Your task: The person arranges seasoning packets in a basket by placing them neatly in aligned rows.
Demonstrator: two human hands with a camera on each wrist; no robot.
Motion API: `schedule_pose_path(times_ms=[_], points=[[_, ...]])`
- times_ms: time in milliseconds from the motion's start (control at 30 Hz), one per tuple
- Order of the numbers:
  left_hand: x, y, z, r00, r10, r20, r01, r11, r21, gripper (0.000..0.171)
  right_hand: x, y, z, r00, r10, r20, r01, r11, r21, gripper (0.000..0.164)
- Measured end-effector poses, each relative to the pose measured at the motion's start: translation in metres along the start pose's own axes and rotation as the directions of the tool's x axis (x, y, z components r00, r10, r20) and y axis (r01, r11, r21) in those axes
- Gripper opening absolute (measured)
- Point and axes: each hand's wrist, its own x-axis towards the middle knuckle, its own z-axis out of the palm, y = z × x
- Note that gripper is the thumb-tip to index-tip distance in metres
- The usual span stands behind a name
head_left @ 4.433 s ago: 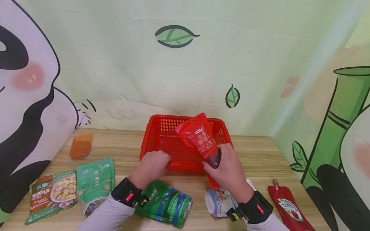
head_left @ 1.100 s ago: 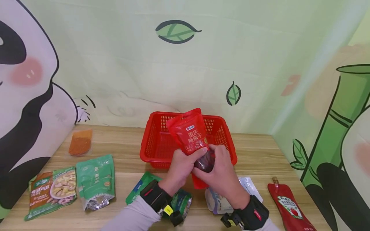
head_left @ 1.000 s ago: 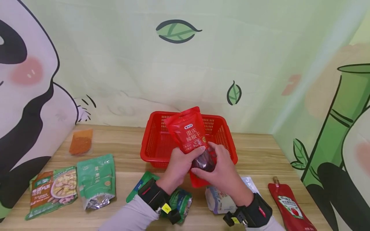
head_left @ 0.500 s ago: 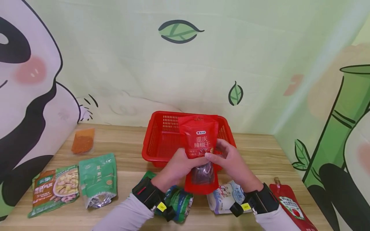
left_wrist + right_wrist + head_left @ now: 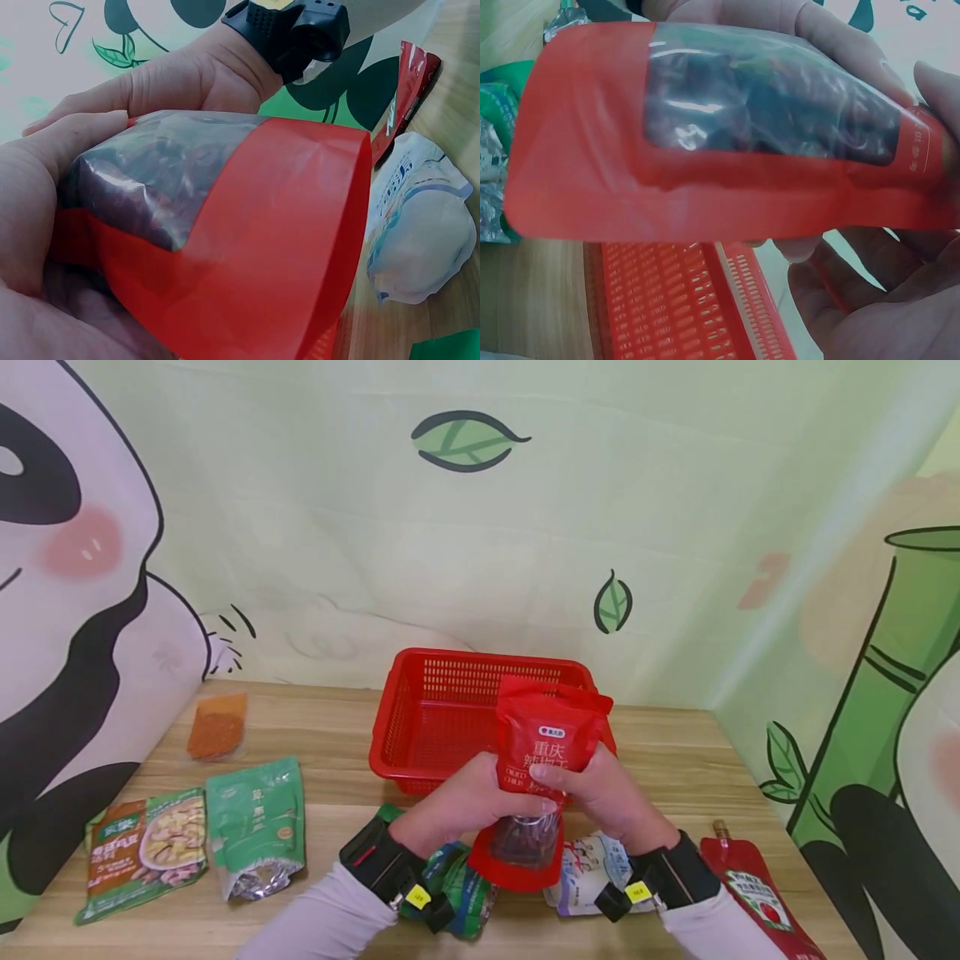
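Note:
Both hands hold a red pouch of dried chilies (image 5: 551, 727) in front of the red basket (image 5: 384, 718), its top overlapping the basket's right part in the head view. My left hand (image 5: 468, 797) grips its left side, thumb across the front. From the right, my right hand (image 5: 611, 785) grips it too, thumb laid over the printed face. The clear window (image 5: 765, 101) of the pouch shows dark chilies and faces the right wrist camera. In the left wrist view the red bottom (image 5: 277, 225) of the pouch stands out beyond the left hand. Fingers behind the pouch are partly hidden.
Below the hands lie a green-and-blue pouch (image 5: 457, 889) and a white pouch (image 5: 588, 872). A red spouted ketchup pouch (image 5: 753, 893) lies at right. At left are a green pouch (image 5: 257, 827), a brown-and-green food bag (image 5: 146, 852) and an orange spice packet (image 5: 217, 727).
The right hand first held the chili pouch alone above the basket; the left hand has since left the basket's front rim and gripped it. The pouch has turned and come nearer, lower and rightward.

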Motion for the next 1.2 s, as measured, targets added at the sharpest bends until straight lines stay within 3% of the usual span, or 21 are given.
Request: schedule_pose_path(times_ms=[300, 600, 1000, 1200], points=[[0.003, 0.001, -0.001, 0.999, 0.024, 0.023, -0.024, 1.000, -0.011, 0.058, -0.004, -0.002, 0.005, 0.997, -0.029, -0.068, 0.027, 0.999, -0.022, 0.073], [0.000, 0.001, -0.002, 1.000, -0.010, 0.008, 0.010, 1.000, -0.020, 0.059, -0.006, -0.006, 0.011, 0.990, -0.011, -0.141, 0.003, 0.998, -0.056, 0.073], [0.001, -0.003, -0.003, 1.000, -0.025, -0.016, 0.023, 0.997, -0.068, 0.056, -0.006, -0.005, 0.016, 0.984, -0.067, -0.167, 0.060, 0.997, -0.046, 0.075], [0.000, -0.004, -0.003, 0.999, -0.015, -0.043, 0.014, 1.000, -0.025, 0.053, -0.007, -0.009, 0.017, 0.982, -0.082, -0.170, 0.075, 0.996, -0.049, 0.075]])
